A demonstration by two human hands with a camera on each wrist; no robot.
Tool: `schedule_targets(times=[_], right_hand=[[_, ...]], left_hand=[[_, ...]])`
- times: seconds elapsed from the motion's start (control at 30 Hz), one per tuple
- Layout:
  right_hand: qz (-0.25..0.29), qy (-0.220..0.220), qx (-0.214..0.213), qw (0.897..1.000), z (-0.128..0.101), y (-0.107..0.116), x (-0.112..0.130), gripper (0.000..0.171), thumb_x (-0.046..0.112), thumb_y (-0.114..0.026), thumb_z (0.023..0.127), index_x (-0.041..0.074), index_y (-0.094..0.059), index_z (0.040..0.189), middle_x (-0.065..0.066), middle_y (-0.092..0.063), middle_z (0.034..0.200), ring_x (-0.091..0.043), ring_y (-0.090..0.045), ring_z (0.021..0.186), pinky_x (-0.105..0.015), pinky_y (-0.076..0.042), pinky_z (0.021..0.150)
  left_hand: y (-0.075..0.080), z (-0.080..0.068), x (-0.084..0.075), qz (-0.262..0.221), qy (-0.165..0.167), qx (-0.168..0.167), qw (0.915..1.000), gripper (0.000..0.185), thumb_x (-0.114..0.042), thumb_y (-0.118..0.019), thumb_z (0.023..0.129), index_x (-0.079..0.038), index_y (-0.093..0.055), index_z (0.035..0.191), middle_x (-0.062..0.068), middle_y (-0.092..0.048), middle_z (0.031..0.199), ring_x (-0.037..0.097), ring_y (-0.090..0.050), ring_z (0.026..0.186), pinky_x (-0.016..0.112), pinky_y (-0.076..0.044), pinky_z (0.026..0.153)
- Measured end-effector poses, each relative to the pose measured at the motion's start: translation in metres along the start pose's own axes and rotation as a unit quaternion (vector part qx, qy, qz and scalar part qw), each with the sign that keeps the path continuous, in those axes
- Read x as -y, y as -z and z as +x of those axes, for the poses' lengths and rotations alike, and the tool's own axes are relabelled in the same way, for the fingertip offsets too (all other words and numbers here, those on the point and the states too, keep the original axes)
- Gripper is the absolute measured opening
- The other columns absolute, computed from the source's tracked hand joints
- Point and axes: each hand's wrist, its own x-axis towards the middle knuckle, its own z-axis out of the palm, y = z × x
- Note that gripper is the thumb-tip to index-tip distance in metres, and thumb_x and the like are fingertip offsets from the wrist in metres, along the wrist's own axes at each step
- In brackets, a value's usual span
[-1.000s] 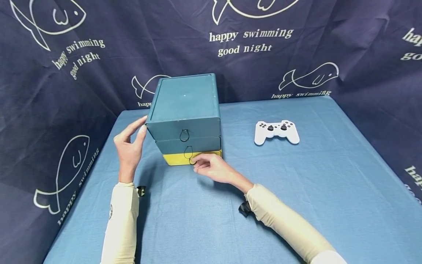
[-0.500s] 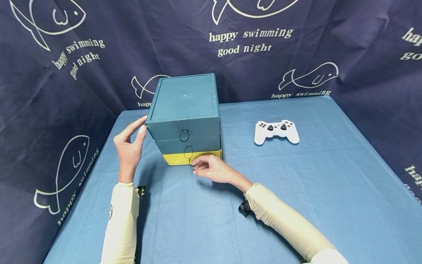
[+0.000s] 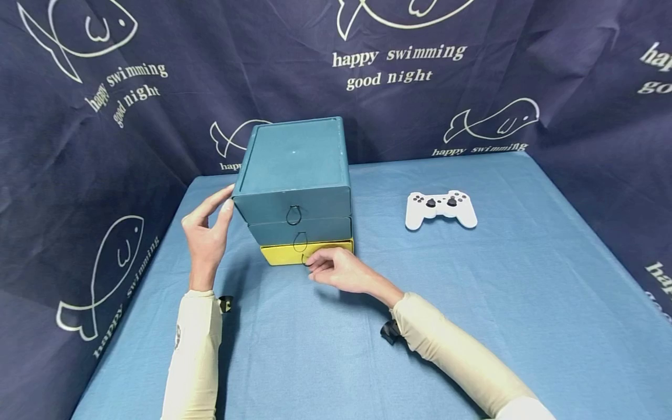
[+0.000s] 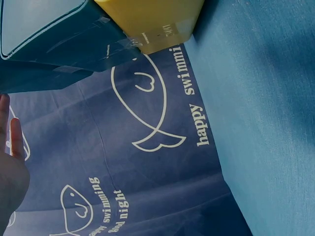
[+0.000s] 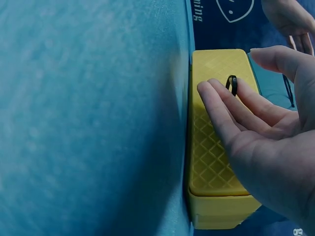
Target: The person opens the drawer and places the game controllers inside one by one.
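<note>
A stack of drawers stands toward the back left of the table: two blue-green drawers above a yellow drawer with a diamond-patterned front. Thin black loops hang on the fronts. My right hand is at the yellow drawer's front, its fingers hooked in the black loop pull; the right wrist view shows the thumb held apart from them. At the stack's upper left front corner, my left hand rests its fingertips against the side, fingers extended.
A white game controller lies on the blue tablecloth, right of the stack. Dark blue curtains with fish drawings hang at the back and both sides, close behind the stack.
The yellow drawer's front has come very slightly toward me, together with its loop. The left hand and the upper drawers have stayed in place.
</note>
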Motion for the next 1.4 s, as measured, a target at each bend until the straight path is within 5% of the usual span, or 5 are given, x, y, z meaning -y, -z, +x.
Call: schedule_targets(times=[1.1,1.4], right_hand=[[0.043,-0.001,0.046,0.998,-0.04,-0.019,0.013,0.033,0.001,-0.074,0.091,-0.011,-0.066,0.121,-0.023,-0.07,0.114,-0.022,-0.07,0.102,-0.028,-0.057,0.09],[0.046,0.005,0.055,0.997,-0.049,-0.025,0.017,0.033,0.002,-0.074,0.093,-0.011,-0.065,0.122,-0.023,-0.07,0.115,-0.033,-0.069,0.107,-0.028,-0.057,0.091]], left_hand=[[0.0,-0.001,0.0,0.003,0.009,0.0,1.0,0.027,0.002,-0.068,0.096,0.004,-0.074,0.122,0.012,-0.075,0.119,0.018,-0.069,0.113,0.032,-0.051,0.102],[0.0,-0.001,0.0,0.006,0.009,-0.003,0.9999,0.028,0.003,-0.068,0.095,0.004,-0.074,0.122,0.013,-0.075,0.118,0.017,-0.069,0.113,0.032,-0.051,0.102]])
